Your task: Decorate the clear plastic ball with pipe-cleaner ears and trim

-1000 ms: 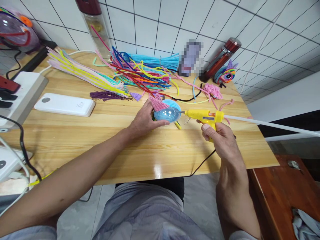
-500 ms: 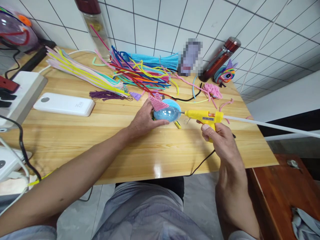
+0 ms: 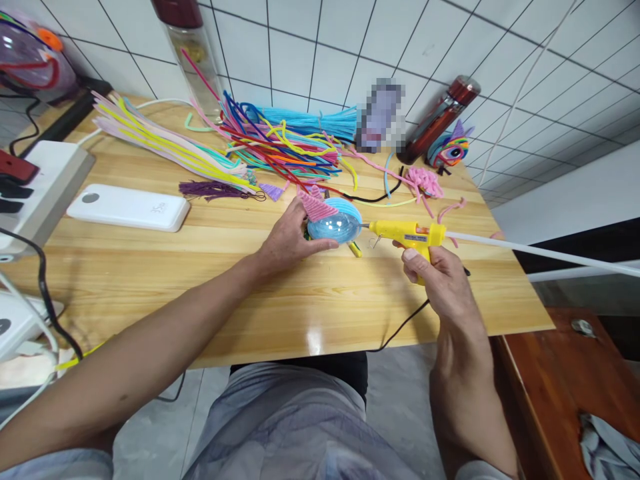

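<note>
My left hand (image 3: 290, 239) grips a clear rounded piece (image 3: 340, 229) wrapped partly in light blue pipe cleaner, thumb along its lower edge. A pink ribbed triangle (image 3: 317, 205) sits on its upper left. In my right hand (image 3: 440, 273) is a yellow glue gun (image 3: 407, 233), fingers round the handle. The metal nozzle points left and meets or nearly meets the right edge of the clear piece. From the gun's back a long white glue stick (image 3: 530, 248) runs out to the right. Just below the clear piece lies a small yellow item (image 3: 355, 249).
Bundles of coloured pipe cleaners (image 3: 295, 147) lie along the tiled wall. A white power bank (image 3: 129, 208) and a power strip (image 3: 55, 193) are at the left. Behind stand a clear bottle (image 3: 193, 67) and a dark red flask (image 3: 440, 120). A pink coil (image 3: 424, 182) lies at back right.
</note>
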Demonstrator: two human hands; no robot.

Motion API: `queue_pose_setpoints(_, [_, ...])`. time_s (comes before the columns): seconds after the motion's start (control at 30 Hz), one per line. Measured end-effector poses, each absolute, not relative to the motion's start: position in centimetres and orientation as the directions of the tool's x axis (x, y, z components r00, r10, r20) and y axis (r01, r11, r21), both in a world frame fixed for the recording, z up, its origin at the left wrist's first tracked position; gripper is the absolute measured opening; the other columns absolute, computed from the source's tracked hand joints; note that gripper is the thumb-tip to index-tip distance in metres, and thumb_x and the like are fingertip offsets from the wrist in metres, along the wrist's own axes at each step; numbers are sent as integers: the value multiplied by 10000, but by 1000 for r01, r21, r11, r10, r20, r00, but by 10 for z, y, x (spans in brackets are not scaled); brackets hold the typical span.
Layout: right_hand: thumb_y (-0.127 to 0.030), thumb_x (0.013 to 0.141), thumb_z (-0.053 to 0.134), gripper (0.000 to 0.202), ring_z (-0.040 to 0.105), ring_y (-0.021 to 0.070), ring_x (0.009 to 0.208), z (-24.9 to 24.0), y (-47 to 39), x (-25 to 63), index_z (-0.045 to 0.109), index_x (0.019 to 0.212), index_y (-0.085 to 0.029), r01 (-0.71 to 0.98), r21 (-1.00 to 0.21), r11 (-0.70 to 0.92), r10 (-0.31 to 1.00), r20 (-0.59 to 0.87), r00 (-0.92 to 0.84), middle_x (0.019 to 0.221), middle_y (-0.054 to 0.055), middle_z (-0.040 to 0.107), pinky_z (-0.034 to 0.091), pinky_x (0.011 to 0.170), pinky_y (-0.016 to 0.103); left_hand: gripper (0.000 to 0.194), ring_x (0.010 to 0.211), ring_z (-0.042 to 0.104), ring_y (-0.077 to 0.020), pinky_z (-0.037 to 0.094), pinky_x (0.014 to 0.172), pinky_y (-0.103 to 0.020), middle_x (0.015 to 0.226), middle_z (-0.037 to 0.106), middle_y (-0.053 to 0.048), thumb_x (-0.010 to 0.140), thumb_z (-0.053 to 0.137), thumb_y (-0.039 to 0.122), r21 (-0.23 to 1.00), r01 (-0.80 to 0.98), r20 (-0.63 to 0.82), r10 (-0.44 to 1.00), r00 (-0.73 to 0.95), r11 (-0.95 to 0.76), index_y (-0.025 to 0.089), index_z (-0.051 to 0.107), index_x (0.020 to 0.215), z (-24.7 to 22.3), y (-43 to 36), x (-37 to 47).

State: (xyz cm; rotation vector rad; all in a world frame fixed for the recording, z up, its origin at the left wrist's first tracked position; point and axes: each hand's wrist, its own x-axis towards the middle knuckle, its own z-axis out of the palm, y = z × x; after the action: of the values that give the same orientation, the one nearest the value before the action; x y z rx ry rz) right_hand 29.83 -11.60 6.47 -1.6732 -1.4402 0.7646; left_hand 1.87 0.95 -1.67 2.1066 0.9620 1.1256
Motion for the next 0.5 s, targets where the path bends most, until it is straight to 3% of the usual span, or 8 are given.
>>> queue_pose_setpoints(0.23, [-484, 938, 697, 446, 587, 215, 768, 65, -117, 298, 532, 603, -240, 519, -853, -63, 981, 43, 190, 708, 32, 591, 389, 622, 310, 808, 1458, 557, -368, 449, 1259, -533, 1526, 612, -162, 763, 891, 643, 751, 334, 437, 808, 395, -569, 209, 641, 1397, -14, 9, 19])
queue_pose_setpoints(0.5, [-477, 935, 689, 438, 586, 214, 759, 65, -118, 298, 529, 603, -240, 541, -839, -68, 979, 48, 197, 674, 22, 565, 383, 616, 308, 813, 1462, 555, -366, 442, 1266, -522, 1522, 614, -160, 751, 902, 631, 758, 323, 439, 809, 390, -567, 205, 646, 1395, -15, 9, 20])
